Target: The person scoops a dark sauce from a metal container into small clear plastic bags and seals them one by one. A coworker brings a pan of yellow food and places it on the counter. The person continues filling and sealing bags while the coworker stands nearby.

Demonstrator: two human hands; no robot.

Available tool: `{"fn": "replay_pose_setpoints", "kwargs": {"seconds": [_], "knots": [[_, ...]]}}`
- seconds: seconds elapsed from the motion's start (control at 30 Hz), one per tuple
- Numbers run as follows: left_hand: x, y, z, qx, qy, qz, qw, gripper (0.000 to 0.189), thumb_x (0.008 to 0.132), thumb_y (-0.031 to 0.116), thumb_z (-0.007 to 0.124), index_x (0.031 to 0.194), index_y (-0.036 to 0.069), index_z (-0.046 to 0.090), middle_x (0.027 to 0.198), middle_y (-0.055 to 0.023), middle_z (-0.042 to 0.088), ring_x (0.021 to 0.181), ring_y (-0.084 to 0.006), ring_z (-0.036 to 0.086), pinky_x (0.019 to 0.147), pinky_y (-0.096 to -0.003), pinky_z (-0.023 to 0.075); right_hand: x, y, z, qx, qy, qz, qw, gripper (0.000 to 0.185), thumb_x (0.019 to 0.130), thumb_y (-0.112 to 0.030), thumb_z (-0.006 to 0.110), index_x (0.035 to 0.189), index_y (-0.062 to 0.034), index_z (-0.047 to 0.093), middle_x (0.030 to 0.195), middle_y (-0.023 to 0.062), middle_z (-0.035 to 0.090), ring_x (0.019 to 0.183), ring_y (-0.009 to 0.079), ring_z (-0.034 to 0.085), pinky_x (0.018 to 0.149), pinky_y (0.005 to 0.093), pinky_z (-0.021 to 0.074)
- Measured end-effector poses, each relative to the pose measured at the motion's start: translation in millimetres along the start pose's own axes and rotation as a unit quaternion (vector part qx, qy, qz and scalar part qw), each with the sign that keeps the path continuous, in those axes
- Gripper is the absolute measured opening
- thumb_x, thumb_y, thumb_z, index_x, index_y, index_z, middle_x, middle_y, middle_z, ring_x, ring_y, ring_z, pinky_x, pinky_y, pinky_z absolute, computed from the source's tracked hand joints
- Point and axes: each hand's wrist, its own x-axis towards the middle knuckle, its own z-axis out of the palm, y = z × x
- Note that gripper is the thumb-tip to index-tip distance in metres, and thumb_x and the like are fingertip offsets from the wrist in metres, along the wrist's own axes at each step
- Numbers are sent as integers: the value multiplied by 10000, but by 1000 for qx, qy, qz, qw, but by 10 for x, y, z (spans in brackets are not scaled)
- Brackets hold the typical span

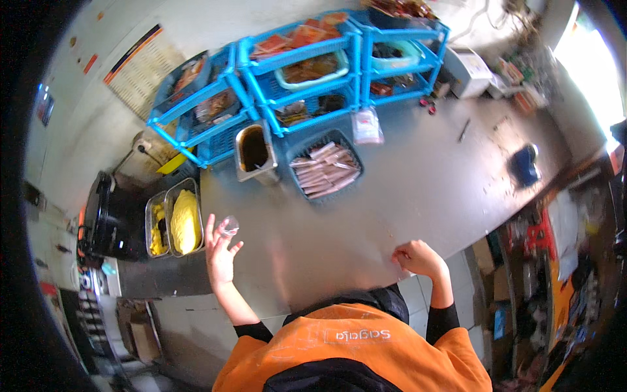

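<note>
My left hand [221, 259] is raised above the near left part of a stainless-steel counter [313, 245]. A small clear plastic cup or lid [230, 226] is held at its fingers, with the thumb spread away. To the left of that hand lie a clear tray of yellow food [185, 223] and a smaller tray with yellow pieces [157, 225]. My right hand [421, 258] hovers by the counter's front edge with its fingers curled. Whether something thin is pinched in it cannot be made out.
Ahead stand a dark basket of wrapped sticks [325, 169], a steel container of dark liquid [254, 152] and a white packet [367, 126]. Blue stacked racks [308, 95] line the wall. A dark blue object [524, 165] rests at right, a black appliance [110, 220] at left.
</note>
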Motion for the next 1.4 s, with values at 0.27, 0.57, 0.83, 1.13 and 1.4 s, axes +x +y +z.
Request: {"fn": "replay_pose_setpoints", "kwargs": {"seconds": [0.27,0.57,0.83,1.13,1.4], "knots": [[776,-689,-115,40,68,-116,990,416,878,389,535,1239,186,490,1252,22,478,1041,-128,495,740,-315,467,1997,-1690,127,-60,338,-275,898,392,732,-189,681,1105,-99,607,1015,113,582,918,265,561,779,343,462],[1518,-1036,117,-116,113,-139,977,387,892,361,553,1182,111,496,1052,3,550,998,-139,517,756,-398,471,2970,-2247,377,-64,308,-416,853,115,755,-111,637,860,-72,664,991,74,586,901,292,516,773,386,408],[1152,-893,59,-61,81,-156,982,344,878,315,591,1146,108,532,1095,24,516,998,-115,485,778,-357,497,2876,-2067,217,95,192,-310,927,155,893,-112,488,825,-13,588,683,174,584,582,318,561,559,379,448],[591,-702,-22,67,27,-120,990,342,890,293,579,1195,160,497,1156,26,501,994,-102,494,768,-284,458,2804,-1788,194,428,151,-165,876,319,970,-297,401,844,-34,532,748,101,638,516,123,569,450,212,388],[476,-297,-99,-52,42,-15,998,575,902,528,399,1373,264,200,1275,-53,458,1044,-180,494,766,-351,423,2959,-1546,221,526,182,-120,822,281,965,-269,412,870,-32,528,717,102,613,532,145,572,470,244,449]]}}
